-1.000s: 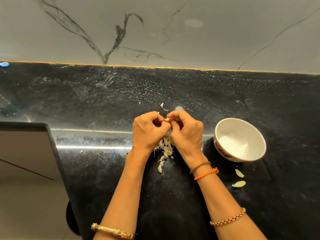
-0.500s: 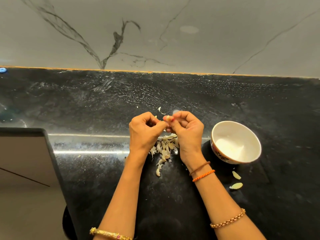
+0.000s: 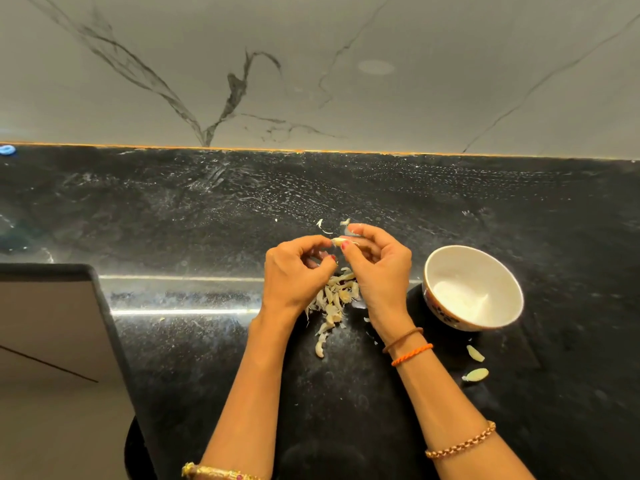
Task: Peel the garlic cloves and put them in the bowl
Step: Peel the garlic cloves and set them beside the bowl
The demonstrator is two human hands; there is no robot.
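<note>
A small pale garlic clove (image 3: 339, 241) is pinched between my left hand (image 3: 294, 275) and my right hand (image 3: 379, 271), held a little above the black counter. Both hands have curled fingers; the thumb and fingertips of each meet at the clove. Under the hands lies a heap of papery garlic skins (image 3: 334, 299). A white bowl (image 3: 509, 317) stands to the right of my right hand; its inside looks white and I cannot tell what it holds. Two garlic cloves (image 3: 475, 353) (image 3: 476, 374) lie on the counter in front of the bowl.
The black stone counter (image 3: 207, 209) runs back to a grey marbled wall. Its front edge steps down at the left, where floor shows. Two bits of skin (image 3: 323, 226) lie just beyond the hands. A small blue object (image 3: 7, 149) sits at the far left.
My hands have spread slightly apart, so the clove between the fingertips shows more. The view has shifted a little; the bowl and loose cloves stay put.
</note>
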